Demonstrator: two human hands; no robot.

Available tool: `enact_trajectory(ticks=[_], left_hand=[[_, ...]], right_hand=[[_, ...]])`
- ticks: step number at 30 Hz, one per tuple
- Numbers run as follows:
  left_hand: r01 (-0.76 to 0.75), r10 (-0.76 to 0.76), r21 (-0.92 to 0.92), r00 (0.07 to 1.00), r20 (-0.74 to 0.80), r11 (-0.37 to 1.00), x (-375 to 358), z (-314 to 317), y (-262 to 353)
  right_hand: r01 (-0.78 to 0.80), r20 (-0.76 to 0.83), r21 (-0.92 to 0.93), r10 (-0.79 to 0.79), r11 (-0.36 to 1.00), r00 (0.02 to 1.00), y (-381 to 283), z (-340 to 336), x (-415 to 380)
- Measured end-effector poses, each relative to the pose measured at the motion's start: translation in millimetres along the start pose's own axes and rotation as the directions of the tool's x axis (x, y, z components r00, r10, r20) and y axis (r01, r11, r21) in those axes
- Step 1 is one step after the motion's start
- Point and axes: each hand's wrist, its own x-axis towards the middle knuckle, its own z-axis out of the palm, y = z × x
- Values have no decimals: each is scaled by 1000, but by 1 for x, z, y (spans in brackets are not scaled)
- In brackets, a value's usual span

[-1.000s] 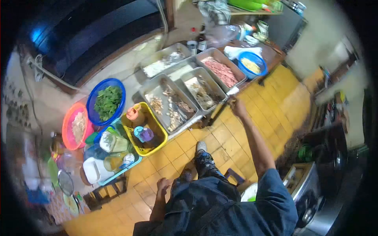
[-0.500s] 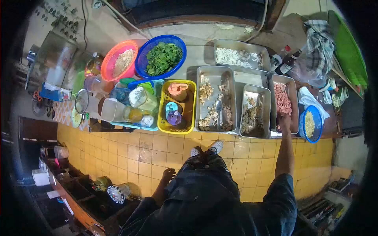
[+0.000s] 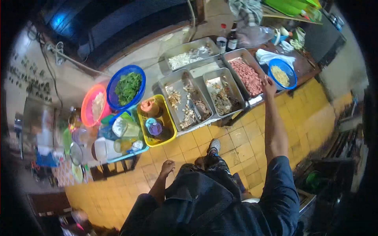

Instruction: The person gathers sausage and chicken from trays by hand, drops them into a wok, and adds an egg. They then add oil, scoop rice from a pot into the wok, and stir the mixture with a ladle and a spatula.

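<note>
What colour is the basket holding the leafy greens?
Blue. The round basket of greens shows best in the head view, beside an orange-pink basket.

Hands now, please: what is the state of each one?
Left hand: hangs by the thigh, seems empty.
Right hand: at the tray of pink meat; grip cannot be told.

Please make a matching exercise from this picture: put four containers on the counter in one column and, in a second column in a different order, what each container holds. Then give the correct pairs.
Containers
1. round blue basket
2. orange basket
3. yellow basket
4. metal tray at the right hand

Contents
A. pink pieces of meat
B. green leaves
C. small lidded jars
D. pale shredded food

Pairs: 1-B, 2-D, 3-C, 4-A

The right hand reaches over the near edge of the tray with the pink meat; whether it grips anything cannot be told.
</note>
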Motion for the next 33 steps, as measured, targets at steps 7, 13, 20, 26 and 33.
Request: enact_trajectory(ticks=[7,13,20,26,33], left_hand=[[-257,211,141,937,278,956,26,2,9],[-246,45,306,841,540,920,-3,18,-28],[-515,-347,794,717,605,322,-17,51,-57],[-640,-466,767,663,586,53,10,93,-64],[-327,-354,786,755,551,525,-35,175,-129]], right_hand=[[73,21,490,-96,869,995,-120,-52,-187],[80,-186,502,17,861,982,-156,-136,-416],[390,-723,444,65,807,688,-137,-280,-684],[524,-990,-90,-134,847,47,-133,-399,-938],[-13,-858,-181,-165,983,-487,-143,-537,-1156]])
